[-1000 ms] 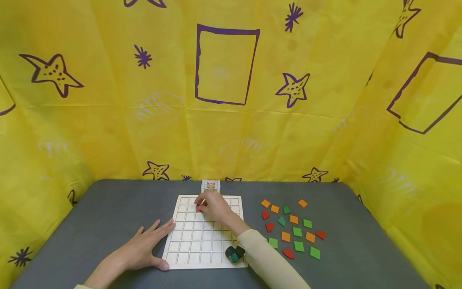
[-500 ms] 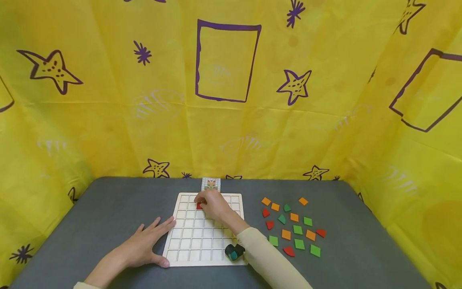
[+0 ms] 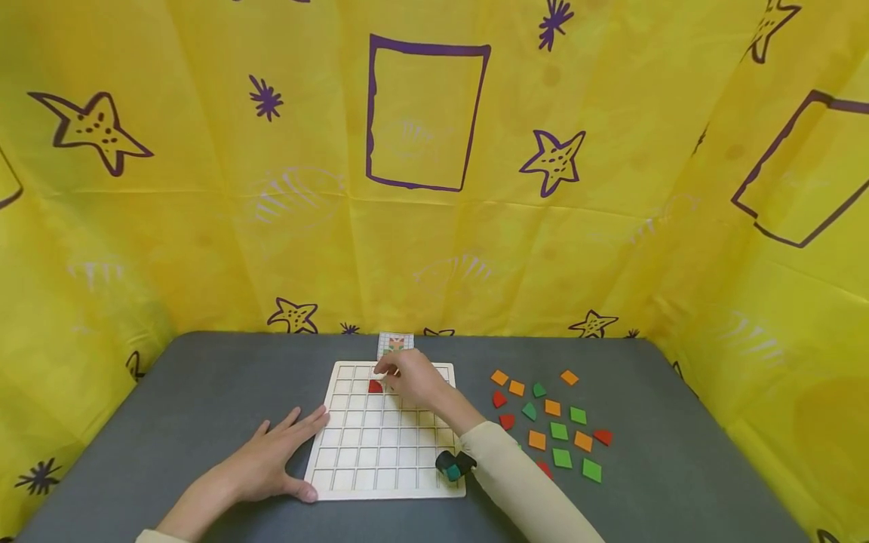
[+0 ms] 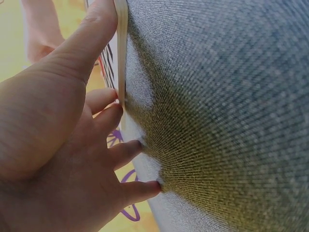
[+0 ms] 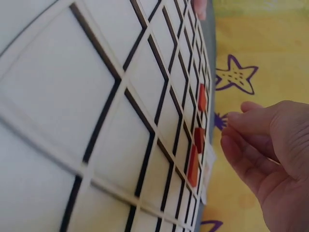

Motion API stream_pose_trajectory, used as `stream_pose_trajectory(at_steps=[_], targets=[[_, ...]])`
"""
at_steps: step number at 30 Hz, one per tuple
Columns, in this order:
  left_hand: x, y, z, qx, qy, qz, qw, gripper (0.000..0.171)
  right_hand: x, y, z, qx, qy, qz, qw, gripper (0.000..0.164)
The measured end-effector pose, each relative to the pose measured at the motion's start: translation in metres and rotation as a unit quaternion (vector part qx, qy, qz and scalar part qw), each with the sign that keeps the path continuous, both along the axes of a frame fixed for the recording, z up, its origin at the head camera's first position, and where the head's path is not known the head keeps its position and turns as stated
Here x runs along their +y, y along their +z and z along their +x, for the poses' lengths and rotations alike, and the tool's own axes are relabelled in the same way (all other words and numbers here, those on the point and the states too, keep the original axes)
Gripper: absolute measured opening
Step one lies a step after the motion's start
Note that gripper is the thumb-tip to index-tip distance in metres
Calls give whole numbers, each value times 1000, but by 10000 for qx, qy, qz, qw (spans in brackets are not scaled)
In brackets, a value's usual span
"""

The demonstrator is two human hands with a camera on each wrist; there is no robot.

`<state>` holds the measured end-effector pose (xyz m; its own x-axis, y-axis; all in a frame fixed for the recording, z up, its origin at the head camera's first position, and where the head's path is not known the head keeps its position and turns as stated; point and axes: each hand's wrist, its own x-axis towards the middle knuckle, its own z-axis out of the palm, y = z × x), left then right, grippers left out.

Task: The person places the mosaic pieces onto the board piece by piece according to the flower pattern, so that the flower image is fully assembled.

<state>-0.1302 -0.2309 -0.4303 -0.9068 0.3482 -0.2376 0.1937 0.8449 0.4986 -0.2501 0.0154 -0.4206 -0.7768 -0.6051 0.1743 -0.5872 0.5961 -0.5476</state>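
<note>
L hand (image 3: pixel 268 463): fingers wide, thumb on near-L corner of board (image 3: pixel 348 437). L wrist view: two fingertips at board's edge, other two out on table (image 3: pixel 652 483).

R hand (image 3: pixel 416 381): over far part of board, fingers bent, tips close together, narrow; no pc seen betw. them. R wrist view has them raised off the board, apart from the pcs there.

Board: pale, gridded, flat on table. Red pc (image 3: pixel 375 386) in 2nd row from far edge, 3rd col. from L, just L of R fingertips. R wrist view gives two more red-orange pcs (image 5: pixel 193 166) to its R (head view: mostly behind R hand).

Card (image 3: pixel 395 343), gridded w/ a coloured pattern, just past board's far edge; lower part hidden by R hand.

Loose pcs on table, R of board, scattered: orange sqs (image 3: pixel 553 408), green sqs (image 3: pixel 559 431), dark green pcs (image 3: pixel 529 411), red wedges (image 3: pixel 603 437). Some partly behind R sleeve (image 3: pixel 523 483).

Black item w/ teal face (image 3: pixel 452 472) at R wrist, above near-R part of board. Yellow curtain (image 3: pixel 204 249) behind, purple stars on it.
</note>
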Motion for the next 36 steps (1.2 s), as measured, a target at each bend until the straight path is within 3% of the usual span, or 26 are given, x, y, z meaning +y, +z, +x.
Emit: stream_pose_trajectory(at_steps=[10, 23, 30, 36], targets=[[-1, 0, 0, 21, -32, 11, 10000, 113, 41, 5, -8, 16, -7, -278, 9996, 16], [-1, 0, 3, 156, -128, 145, 9997, 112, 124, -5, -31, 272, -571, -387, 9972, 14], [-1, -1, 1, 164, -148, 157, 9996, 112, 166, -13, -32, 218, -998, -307, 9943, 16], [-2, -1, 1, 113, -135, 156, 9997, 113, 183, -19, -29, 22, -1274, -190, 9917, 15]])
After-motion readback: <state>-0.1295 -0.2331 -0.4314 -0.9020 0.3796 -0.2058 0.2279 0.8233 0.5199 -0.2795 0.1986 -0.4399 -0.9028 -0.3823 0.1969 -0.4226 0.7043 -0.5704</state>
